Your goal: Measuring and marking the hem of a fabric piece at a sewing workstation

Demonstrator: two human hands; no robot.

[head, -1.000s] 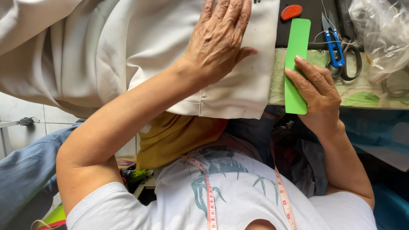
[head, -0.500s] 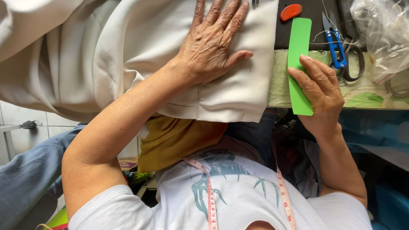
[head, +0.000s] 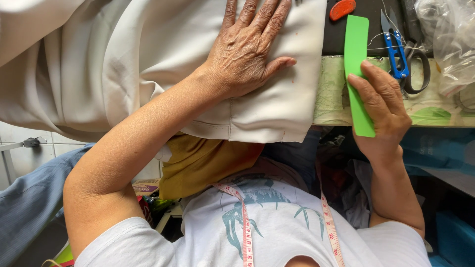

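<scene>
Two hands are busy at the near edge of the surface, which wears a pale green leaf-print cover. The left hand lies flat and spread on the cream fabric, palm down, fingers straight, pinning it rather than closing on it. That cloth is piled in thick folds over the left part of the surface, and its stitched hem hangs over the near edge. It looks soft and limp, fairly weighty in bulk, and likely to slide under its own hanging weight, so a flat press like this, or a pinch at the hemmed edge, seems the surest hold.

The right hand has its grip closed around the lower half of a green plastic strip, fingers wrapped over its face. The strip lies just right of the cloth and juts past the near edge. It looks thin, light, stiff and smooth, easy to lift by one end.

Toward the far right corner lie blue thread snips, with dark scissors beside them and an orange chalk piece further back. A measuring tape hangs round the person's neck.
</scene>
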